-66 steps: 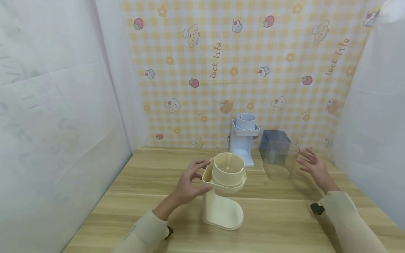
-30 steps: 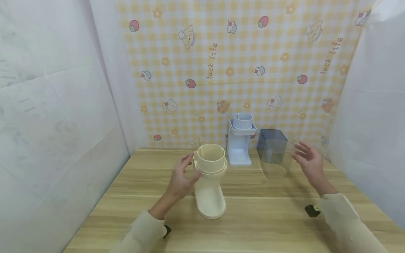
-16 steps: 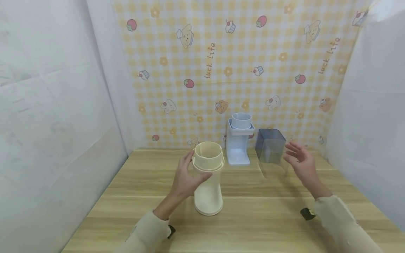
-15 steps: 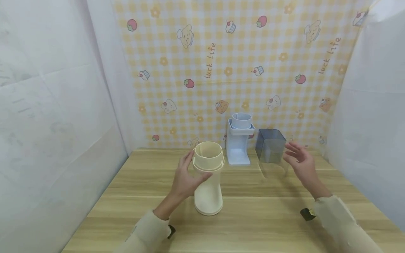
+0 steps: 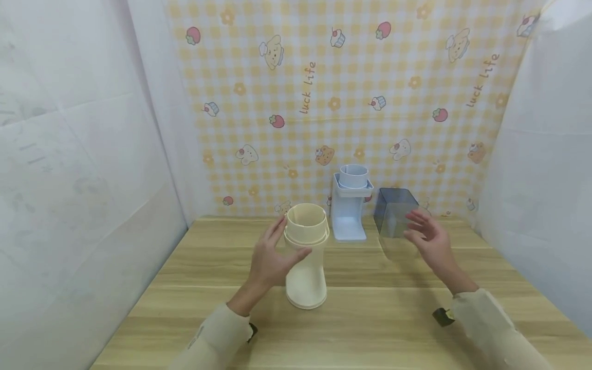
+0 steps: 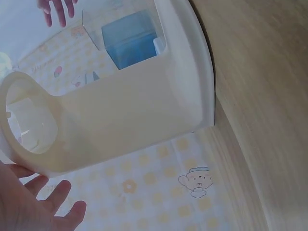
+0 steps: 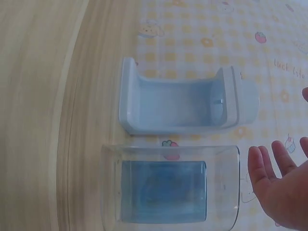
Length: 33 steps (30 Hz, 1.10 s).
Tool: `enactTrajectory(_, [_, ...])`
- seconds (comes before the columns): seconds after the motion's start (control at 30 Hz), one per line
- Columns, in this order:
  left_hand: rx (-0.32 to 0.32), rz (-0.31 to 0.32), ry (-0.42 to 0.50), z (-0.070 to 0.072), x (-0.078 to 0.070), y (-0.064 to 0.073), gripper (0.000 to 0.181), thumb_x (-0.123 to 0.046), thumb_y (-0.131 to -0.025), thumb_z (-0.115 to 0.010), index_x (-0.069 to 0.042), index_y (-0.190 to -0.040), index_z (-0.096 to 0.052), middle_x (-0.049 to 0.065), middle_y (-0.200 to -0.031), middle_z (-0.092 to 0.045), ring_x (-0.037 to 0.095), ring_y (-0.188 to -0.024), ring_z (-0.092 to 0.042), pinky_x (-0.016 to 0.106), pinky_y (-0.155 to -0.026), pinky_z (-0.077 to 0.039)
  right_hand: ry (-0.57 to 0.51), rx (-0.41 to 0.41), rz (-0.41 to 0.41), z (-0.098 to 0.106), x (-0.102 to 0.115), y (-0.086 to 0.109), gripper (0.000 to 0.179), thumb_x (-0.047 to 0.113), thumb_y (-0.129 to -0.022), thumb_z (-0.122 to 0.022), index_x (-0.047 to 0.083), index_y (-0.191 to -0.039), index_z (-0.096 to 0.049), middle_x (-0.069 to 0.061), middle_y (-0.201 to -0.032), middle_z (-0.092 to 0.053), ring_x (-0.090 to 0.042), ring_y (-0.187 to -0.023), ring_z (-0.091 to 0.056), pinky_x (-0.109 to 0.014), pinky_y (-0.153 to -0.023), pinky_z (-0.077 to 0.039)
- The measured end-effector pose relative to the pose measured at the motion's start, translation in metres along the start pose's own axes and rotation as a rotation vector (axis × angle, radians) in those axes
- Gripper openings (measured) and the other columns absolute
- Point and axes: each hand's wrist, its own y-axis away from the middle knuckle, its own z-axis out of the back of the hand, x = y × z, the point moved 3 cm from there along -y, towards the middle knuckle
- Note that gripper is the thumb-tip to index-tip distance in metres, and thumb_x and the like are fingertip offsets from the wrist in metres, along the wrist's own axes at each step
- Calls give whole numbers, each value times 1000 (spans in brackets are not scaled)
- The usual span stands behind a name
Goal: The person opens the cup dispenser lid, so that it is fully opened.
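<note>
In the head view a cream dispenser stand (image 5: 306, 288) stands upright on the table, a short round collar (image 5: 307, 231) at its top and a flat foot below. My left hand (image 5: 270, 259) is at its upper left side. Its fingertips meet the collar and its thumb lies loosely across the front; the left wrist view shows the fingers spread beside the ring, not wrapped round it. My right hand (image 5: 430, 241) hovers with relaxed fingers, holding nothing, in front of a clear box (image 5: 390, 249). Part of that box is hidden behind the hand.
Behind, a pale blue stand (image 5: 349, 216) of similar shape rises near the patterned backdrop. A dark blue see-through box (image 5: 398, 198) sits right of it, behind the clear box. White sheets (image 5: 536, 154) hang at both sides of the wooden table (image 5: 365, 329).
The cream stand has turned to point its foot toward me and shifted left and slightly back, with my left hand at its top. My right hand has drifted left, across the clear box.
</note>
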Motion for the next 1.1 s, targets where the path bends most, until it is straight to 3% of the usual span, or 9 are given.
enactTrajectory(0.27, [25, 17, 26, -5, 4, -7, 93, -55, -74, -80, -1, -143, -50, 14, -149, -47, 37, -135, -46, 58, -106, -38, -50, 42, -16, -13, 6, 4, 59, -10, -90, -64, 7, -144, -45, 6, -128, -61, -9, -108, -61, -14, -84, -50])
enactTrajectory(0.53, [49, 69, 84, -9, 7, -13, 94, -56, -74, -81, -2, -145, -48, 11, -152, -44, 33, -138, -42, 53, -111, -35, 14, 98, -23, -30, 18, 8, 63, -6, -92, -64, -1, -148, -35, -3, -133, -58, -2, -107, -60, -14, -85, -50])
enactTrajectory(0.83, [52, 83, 138, -19, 16, -26, 97, -55, -75, -81, -2, -147, -43, 11, -154, -40, 29, -139, -40, 48, -113, -33, 26, 132, -30, -42, 24, 11, 62, -5, -92, -64, -4, -147, -36, -16, -135, -55, -2, -107, -60, -15, -85, -50])
enactTrajectory(1.0, [49, 116, 177, -23, 21, -34, 98, -53, -75, -82, -2, -148, -41, 11, -154, -38, 28, -135, -46, 45, -112, -34, -15, 160, -6, -48, 29, 13, 61, -9, -90, -63, -11, -144, -35, 4, -130, -59, -4, -106, -61, -17, -83, -52])
enactTrajectory(1.1, [53, 143, 185, -26, 26, -38, 99, -53, -74, -82, -2, -148, -41, 9, -155, -37, 27, -137, -44, 43, -113, -33, -38, 182, 17, -51, 32, 15, 59, -11, -90, -63, -7, -144, -39, 13, -128, -59, -4, -107, -61, -18, -83, -53])
